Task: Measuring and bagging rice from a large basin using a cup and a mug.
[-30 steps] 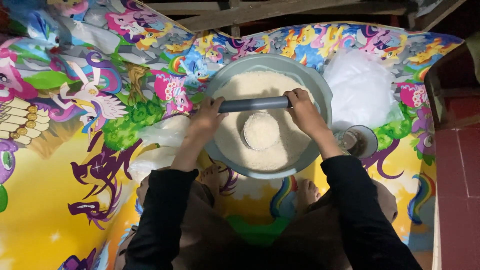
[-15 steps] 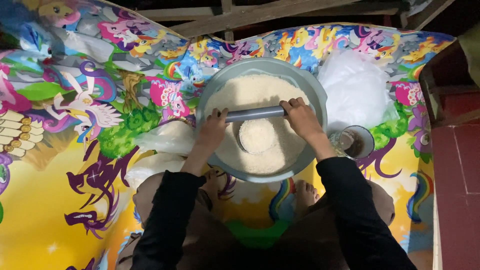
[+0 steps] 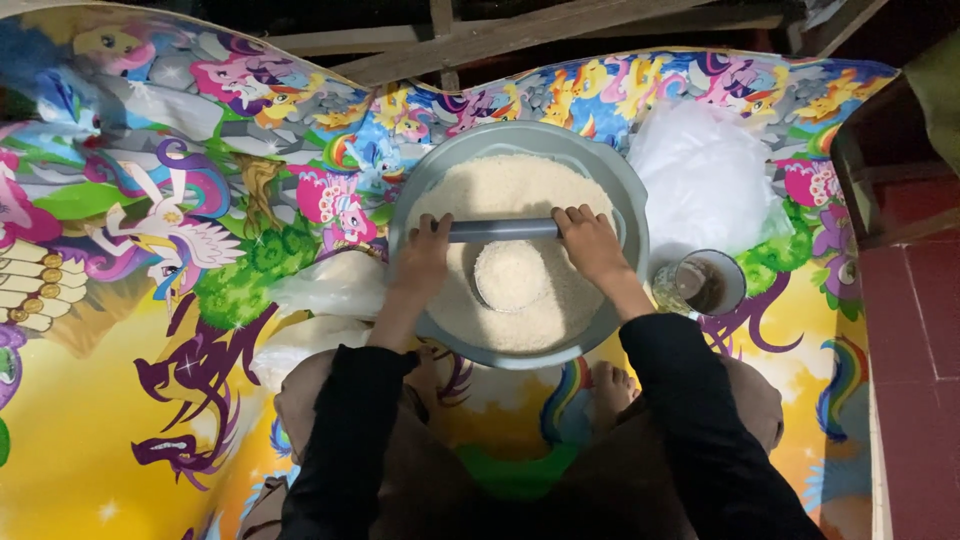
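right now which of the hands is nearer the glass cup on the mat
Right. The right hand grips the rod's end on the side of the glass cup; the left hand is across the basin.

light: bright overhead | top edge dark | focus sharp | glare mild

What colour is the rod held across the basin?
Grey, a plain grey rod over the white grains, seen in the head view.

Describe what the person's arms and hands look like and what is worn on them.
Both arms are covered by long black sleeves that reach to the wrists, plain with no visible markings. The left hand and right hand are bare: no gloves, and no rings, watch or bracelets can be seen on the fingers or wrists.
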